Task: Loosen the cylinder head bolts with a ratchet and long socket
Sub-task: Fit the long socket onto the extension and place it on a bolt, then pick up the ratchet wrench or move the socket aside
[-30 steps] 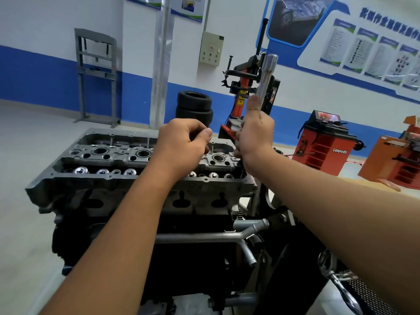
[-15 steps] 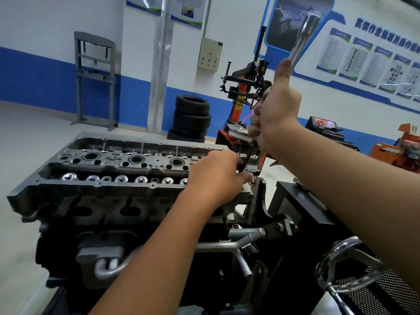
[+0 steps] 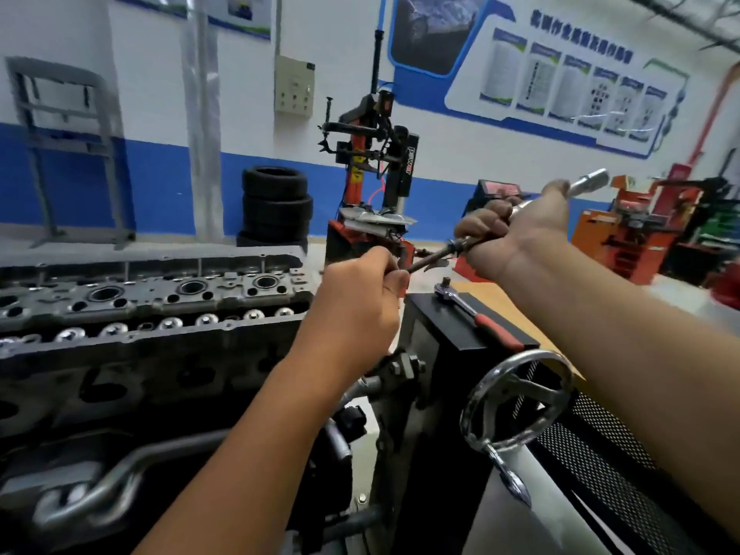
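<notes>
My right hand [image 3: 516, 234] grips a chrome long socket [image 3: 588, 181], which sticks out up and to the right past my thumb. A dark cylinder head bolt [image 3: 434, 259] pokes out of the socket's lower end, and my left hand [image 3: 360, 302] pinches the bolt's free end. Both hands are in the air to the right of the grey cylinder head [image 3: 152, 298], which stands on the engine at left. The ratchet [image 3: 478, 318], with a red handle, lies on a black box below my right hand; neither hand touches it.
A chrome handwheel [image 3: 520, 398] of the engine stand sits at lower right beside a perforated black panel. Behind stand stacked tyres [image 3: 276, 206], a tyre changer [image 3: 372, 162] and red machines [image 3: 624, 238]. A wooden surface [image 3: 500, 298] lies behind the black box.
The view turned right. My right hand lowered and tilted the socket from upright to nearly level. My left hand left the head's edge and now pinches the bolt's end.
</notes>
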Demonstrator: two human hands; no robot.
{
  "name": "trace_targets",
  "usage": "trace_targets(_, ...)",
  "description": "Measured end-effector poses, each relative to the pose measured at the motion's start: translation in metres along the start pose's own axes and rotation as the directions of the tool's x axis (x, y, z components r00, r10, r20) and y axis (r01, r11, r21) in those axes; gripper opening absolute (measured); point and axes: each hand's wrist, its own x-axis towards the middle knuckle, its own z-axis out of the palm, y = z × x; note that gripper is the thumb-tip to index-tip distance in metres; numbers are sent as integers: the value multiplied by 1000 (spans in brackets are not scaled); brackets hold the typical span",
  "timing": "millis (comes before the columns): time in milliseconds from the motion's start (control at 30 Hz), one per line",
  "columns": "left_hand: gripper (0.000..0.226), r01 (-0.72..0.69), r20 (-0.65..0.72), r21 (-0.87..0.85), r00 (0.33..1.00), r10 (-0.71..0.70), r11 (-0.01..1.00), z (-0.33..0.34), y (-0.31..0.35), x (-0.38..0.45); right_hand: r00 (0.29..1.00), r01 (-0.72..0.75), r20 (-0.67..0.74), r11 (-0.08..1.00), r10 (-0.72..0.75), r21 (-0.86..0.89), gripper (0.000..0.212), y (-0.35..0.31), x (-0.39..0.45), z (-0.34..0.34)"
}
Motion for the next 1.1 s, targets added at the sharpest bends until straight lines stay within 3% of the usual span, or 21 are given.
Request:
trace_targets(167, 20, 56, 203, -24, 978, -50, 998, 80, 43, -36, 985, 62, -166, 998, -57, 28, 65, -72, -19, -93)
trace_targets(300, 24, 148, 295, -74, 948, -120, 986, 148, 83, -57, 929, 166, -337, 986, -155, 6, 63, -145, -49, -157)
trace_targets(467, 25, 279, 563, -149, 812, -151, 948, 262, 159, -76, 778, 296, -568, 954, -268, -44, 61, -199, -99, -248)
trace_targets(667, 22, 349, 656, -53, 719, -231, 936, 374, 220, -77, 679, 254, -683, 959, -270, -126, 48, -236, -115, -330)
trace_targets(800, 28, 289, 652, 44, 717, -246, 956, 425, 240, -73, 648, 180, -710, 961, -276, -209, 43, -254, -110, -364)
trace_targets(900, 28, 98, 675, 174, 713, -191, 980, 451, 247, -77, 620, 113, -746, 968, -244, -223, 38, -261, -104, -385)
trace_targets(967, 25, 5, 667, 256, 722, -181, 967, 464, 249, -81, 632, 118, -745, 977, -213, -179, 36, -263, -102, -394)
trace_targets(1100, 37, -15, 581, 294, 797, -166, 956, 479, 249, -87, 682, 113, -715, 988, -155, -106, 35, -266, -100, -398)
